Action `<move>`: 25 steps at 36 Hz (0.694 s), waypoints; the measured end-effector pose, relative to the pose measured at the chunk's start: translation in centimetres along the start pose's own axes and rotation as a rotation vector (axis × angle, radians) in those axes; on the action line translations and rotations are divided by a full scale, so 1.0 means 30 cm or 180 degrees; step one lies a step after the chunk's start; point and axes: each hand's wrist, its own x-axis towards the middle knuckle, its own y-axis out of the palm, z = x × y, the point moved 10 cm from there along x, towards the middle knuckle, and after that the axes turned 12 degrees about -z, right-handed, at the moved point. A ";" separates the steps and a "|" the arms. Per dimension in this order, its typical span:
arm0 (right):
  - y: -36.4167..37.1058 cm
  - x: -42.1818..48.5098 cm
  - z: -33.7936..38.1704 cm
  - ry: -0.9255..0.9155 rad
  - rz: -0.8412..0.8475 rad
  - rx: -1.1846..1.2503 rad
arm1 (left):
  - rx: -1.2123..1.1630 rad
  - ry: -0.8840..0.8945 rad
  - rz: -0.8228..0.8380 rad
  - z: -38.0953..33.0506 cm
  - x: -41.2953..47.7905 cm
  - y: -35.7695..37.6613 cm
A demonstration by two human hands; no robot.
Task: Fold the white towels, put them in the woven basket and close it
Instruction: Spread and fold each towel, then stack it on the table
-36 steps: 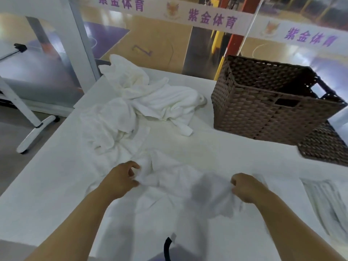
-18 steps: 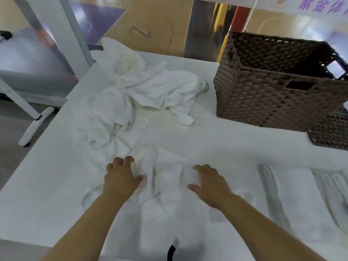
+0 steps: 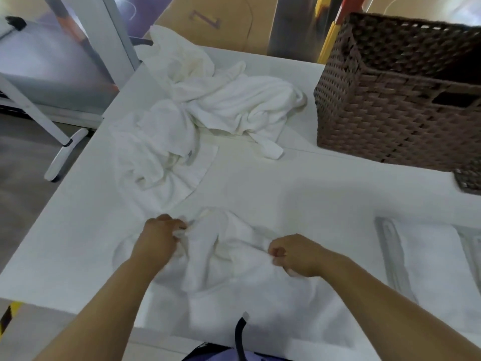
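A crumpled white towel (image 3: 229,259) lies on the white table near the front edge. My left hand (image 3: 158,237) grips a bunch of its cloth at the left side. My right hand (image 3: 294,254) pinches the cloth at its right side with curled fingers. A pile of several more white towels (image 3: 208,110) lies crumpled at the back left of the table. The brown woven basket (image 3: 390,118) stands open at the back right, its inside dark. A flat woven piece (image 3: 468,178), apparently the lid, lies at the right edge beside the basket.
The white table (image 3: 299,186) has its left edge near a white metal stand (image 3: 59,155) on the floor. A folded white towel (image 3: 429,259) lies flat at the right. A glass partition with a white post (image 3: 114,29) rises behind the pile.
Both hands lay flat on the towel half a second ago; now their fingers are curled and gripping its cloth. The camera has tilted further down.
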 end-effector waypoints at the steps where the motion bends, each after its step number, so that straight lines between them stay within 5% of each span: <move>1: -0.011 -0.015 0.000 0.0039 0.0092 0.0324 | -0.0023 0.0156 -0.0205 -0.015 0.023 -0.035; 4: -0.115 -0.051 -0.008 0.0200 -0.0123 0.1514 | -0.0124 0.0340 -0.0708 -0.068 0.098 -0.122; 8: -0.315 -0.095 -0.197 0.0724 -0.1421 0.2193 | -0.0461 0.0318 -0.1090 -0.209 0.188 -0.176; 13: -0.402 -0.185 -0.536 0.1752 -0.2081 0.0029 | -0.0123 0.0797 -0.0896 -0.387 0.187 -0.069; 16: -0.439 -0.211 -0.546 0.1785 -0.2134 -0.0388 | -0.0055 0.0746 -0.0642 -0.420 0.136 0.016; 21: -0.472 -0.126 -0.445 0.1207 -0.2196 -0.0539 | 0.0187 -0.0140 0.0400 -0.350 0.018 0.204; 25: -0.412 0.026 -0.289 0.0427 -0.1621 -0.0483 | 0.0376 -0.0550 0.0528 -0.296 -0.067 0.261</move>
